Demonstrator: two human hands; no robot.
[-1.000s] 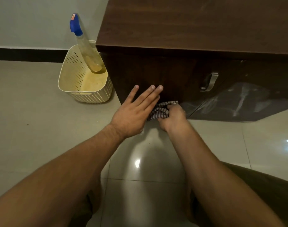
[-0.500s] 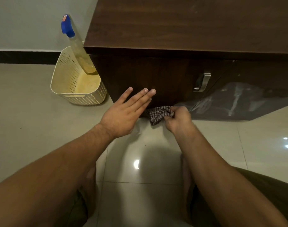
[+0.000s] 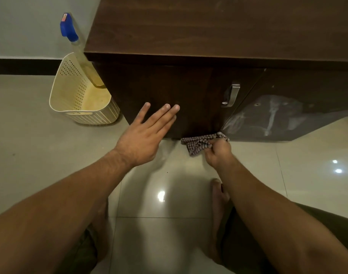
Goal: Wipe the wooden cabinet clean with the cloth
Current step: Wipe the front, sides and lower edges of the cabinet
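Checked cloth (image 3: 198,144) lies lengthwise along the cabinet (image 3: 189,95) base.

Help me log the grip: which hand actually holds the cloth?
The right hand, bunched around the checked cloth at the cabinet's bottom edge. The left hand is open and flat, holding nothing.

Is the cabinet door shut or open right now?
Open: the cabinet door swings outward by its handle, exposing the interior.

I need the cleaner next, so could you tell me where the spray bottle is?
The spray bottle stands in the cream basket, left of the cabinet.
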